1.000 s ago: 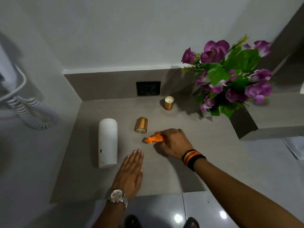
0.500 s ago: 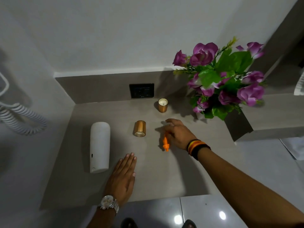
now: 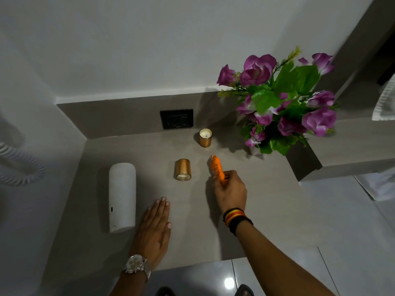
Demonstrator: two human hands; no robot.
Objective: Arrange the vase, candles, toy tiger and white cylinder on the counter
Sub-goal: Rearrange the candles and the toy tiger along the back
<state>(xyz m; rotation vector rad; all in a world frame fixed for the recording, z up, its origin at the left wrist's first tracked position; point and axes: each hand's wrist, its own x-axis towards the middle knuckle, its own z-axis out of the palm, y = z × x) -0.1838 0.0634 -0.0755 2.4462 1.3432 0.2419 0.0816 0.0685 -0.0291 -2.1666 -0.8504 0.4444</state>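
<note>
Right hand (image 3: 230,191) fingers pinch the toy tiger (image 3: 217,168); left hand (image 3: 154,229) lies flat on the counter (image 3: 267,221), fingers together.

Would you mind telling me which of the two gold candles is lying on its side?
The nearer gold candle, between the white cylinder and the toy tiger, lies tipped with its open end toward the camera. The other candle, by the wall socket, stands upright, wick showing.
</note>
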